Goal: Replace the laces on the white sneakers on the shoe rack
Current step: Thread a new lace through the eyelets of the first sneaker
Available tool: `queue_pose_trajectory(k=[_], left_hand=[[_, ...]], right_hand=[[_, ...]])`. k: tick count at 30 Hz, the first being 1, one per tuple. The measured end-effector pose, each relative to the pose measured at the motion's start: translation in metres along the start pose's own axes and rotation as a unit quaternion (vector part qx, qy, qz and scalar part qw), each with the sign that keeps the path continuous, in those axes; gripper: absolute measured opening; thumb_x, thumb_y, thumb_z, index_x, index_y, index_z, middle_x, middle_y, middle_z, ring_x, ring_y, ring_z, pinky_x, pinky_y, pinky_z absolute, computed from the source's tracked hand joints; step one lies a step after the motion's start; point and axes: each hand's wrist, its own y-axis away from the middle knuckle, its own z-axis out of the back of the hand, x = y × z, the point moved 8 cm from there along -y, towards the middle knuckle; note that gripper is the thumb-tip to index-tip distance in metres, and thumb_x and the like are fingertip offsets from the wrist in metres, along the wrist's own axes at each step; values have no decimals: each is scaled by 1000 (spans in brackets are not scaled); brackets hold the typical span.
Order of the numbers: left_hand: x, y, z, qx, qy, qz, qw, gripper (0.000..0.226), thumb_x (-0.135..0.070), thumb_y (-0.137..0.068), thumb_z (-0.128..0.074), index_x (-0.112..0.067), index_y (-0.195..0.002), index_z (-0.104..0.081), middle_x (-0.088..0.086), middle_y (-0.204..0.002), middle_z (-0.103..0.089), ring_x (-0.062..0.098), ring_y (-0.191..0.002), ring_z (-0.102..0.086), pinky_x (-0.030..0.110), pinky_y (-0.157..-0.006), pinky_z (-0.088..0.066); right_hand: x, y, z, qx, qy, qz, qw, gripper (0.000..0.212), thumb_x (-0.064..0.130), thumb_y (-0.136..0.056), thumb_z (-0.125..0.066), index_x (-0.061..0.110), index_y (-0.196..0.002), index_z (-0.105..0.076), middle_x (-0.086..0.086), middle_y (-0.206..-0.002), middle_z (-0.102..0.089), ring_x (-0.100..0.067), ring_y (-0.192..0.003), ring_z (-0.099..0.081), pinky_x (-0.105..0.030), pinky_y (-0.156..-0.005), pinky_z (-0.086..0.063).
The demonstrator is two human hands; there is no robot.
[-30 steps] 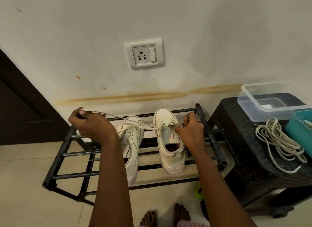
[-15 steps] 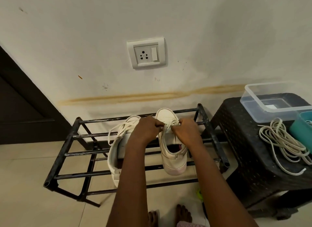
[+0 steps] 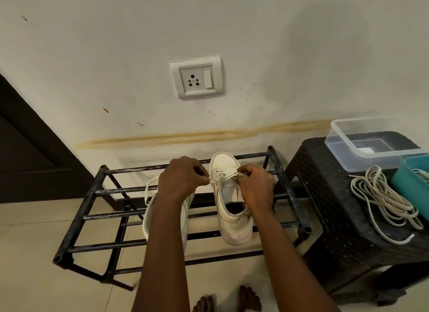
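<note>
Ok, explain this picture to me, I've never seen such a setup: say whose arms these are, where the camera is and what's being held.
No machine here: a person works with bare hands, and the one camera sits on their head, looking down. The left hand and right hand each pinch the lace of a white sneaker standing on the black shoe rack; a second sneaker sits beside it, partly behind the left arm. On the dark stool lie loose laces, a clear box and a teal container.
</note>
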Motion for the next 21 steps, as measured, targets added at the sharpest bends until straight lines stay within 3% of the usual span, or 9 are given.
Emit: queue_pose_trajectory(k=[8,12,16,19,21], left_hand=[[7,2,-5,71,27,4,997,19,-8,-68,-72,-25,-61,-69,-7,-71,-68,11,-74,-61,31,-73,-51],[8,1,-7,81,39,-1,996,12,-6,-67,-72,-17,-68,-75,-4,-72,-70,9,-68,-57,29,-68,-49],[18,0,-4,81,58,12,995,13,-3,-70,-71,-13,-75,-76,-7,-69,-67,4,-60,-51,18,-56,-40],[21,-2,-9,84,52,13,995,14,-3,-69,-72,-14,-76,-77,-9,-65,-65,4,-60,-51,18,-56,-38],[21,-3,-14,95,32,14,995,14,-5,-69,-72,-15,-77,-77,-10,-65,-66,6,-66,-56,22,-61,-46]], right_hand=[[-1,2,1,-2,6,-6,1000,24,10,-90,-60,17,-110,-70,-2,-111,-68,-16,-95,-63,-17,-70,-44],[-5,2,5,-12,-8,-30,999,21,11,-90,-60,18,-105,-72,-2,-107,-69,-17,-90,-64,-19,-65,-45],[-5,4,5,-15,-26,-42,999,20,12,-89,-60,18,-102,-74,-3,-105,-69,-17,-87,-63,-22,-65,-46],[-5,5,8,-30,-33,-49,998,20,12,-89,-59,17,-103,-74,-3,-104,-69,-16,-87,-62,-24,-68,-47],[-4,5,9,-36,-31,-51,998,20,12,-90,-59,16,-103,-73,-4,-103,-70,-16,-87,-63,-24,-69,-48]])
